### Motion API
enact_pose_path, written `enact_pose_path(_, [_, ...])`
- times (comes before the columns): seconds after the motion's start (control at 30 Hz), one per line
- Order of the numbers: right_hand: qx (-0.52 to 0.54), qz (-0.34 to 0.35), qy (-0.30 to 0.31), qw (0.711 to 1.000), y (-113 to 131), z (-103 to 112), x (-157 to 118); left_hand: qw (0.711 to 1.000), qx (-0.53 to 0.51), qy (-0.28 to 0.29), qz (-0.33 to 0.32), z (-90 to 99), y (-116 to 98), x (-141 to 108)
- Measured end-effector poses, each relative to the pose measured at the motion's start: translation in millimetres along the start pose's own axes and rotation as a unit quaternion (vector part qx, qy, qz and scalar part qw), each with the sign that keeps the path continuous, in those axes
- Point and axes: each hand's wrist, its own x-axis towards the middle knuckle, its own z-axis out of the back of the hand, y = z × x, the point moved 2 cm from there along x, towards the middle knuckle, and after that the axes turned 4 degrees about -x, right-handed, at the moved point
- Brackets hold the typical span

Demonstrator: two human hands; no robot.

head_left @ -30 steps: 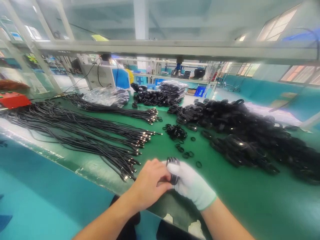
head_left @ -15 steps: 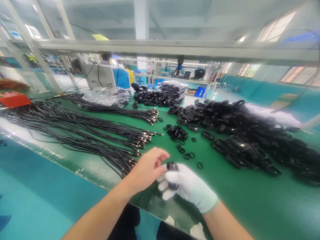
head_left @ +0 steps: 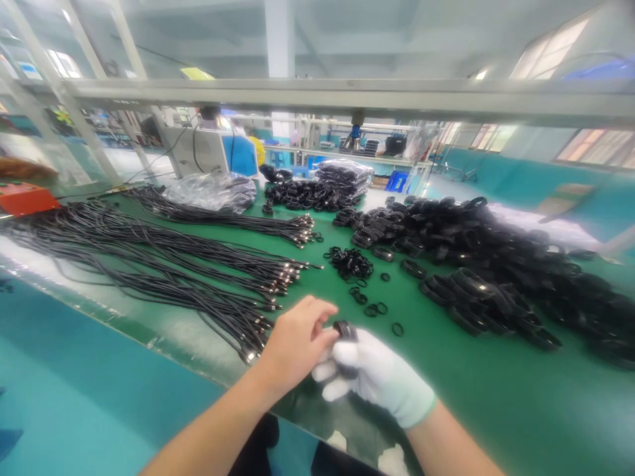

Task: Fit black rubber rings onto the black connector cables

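Observation:
My right hand (head_left: 364,363), in a white glove, is wrapped round a small coil of black cable (head_left: 346,330). Dark loops of the coil show above and below the gloved fingers. Bare and curled, my left hand (head_left: 300,337) meets the coil from the left, its thumb tip at the upper end. The index finger arches above the thumb; the other fingertips are partly hidden. Just beyond both hands, loose black rubber rings (head_left: 397,329) lie on the green mat (head_left: 446,396), with a small heap of rings (head_left: 350,263) farther back.
Long black cables (head_left: 188,264) stretch across the left, metal plug ends towards the middle. A large pile of black coils (head_left: 461,238) covers the right. Clear plastic bags (head_left: 213,192) and a red box (head_left: 27,198) sit farther back. Overhead runs a metal beam (head_left: 317,96).
Both hands and the coil have shifted slightly right. The left hand has lowered a little and covers less of the cable ends on the left. The grip on the coil looks the same.

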Motion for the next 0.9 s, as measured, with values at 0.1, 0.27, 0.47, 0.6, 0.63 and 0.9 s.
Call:
enact_pose_path(0.1, [0.035, 0.008, 0.024, 0.999, 0, 2, 0, 0.997, 0.053, 0.017, 0.052, 8.2, -4, 1])
enact_pose_path(0.27, [0.032, 0.016, 0.033, 0.999, -3, 1, 1, 0.993, 0.057, 0.042, 0.093, -0.2, 4, 3])
enact_pose_path(0.47, [-0.001, 0.011, 0.018, 1.0, -1, -4, 0, 0.991, 0.035, 0.058, 0.114, -6.1, 6, 6])
enact_pose_path(0.6, [-0.024, 0.009, 0.013, 1.0, 2, -8, -1, 0.987, 0.104, 0.053, 0.112, -2.8, -2, 10])
enact_pose_path(0.63, [-0.027, 0.01, 0.009, 1.0, 3, -9, -1, 0.988, 0.086, 0.051, 0.116, -2.6, -2, 10])
enact_pose_path(0.9, [-0.044, 0.009, 0.029, 0.999, 4, -9, -3, 0.993, 0.009, 0.049, 0.106, -5.5, 1, 6])
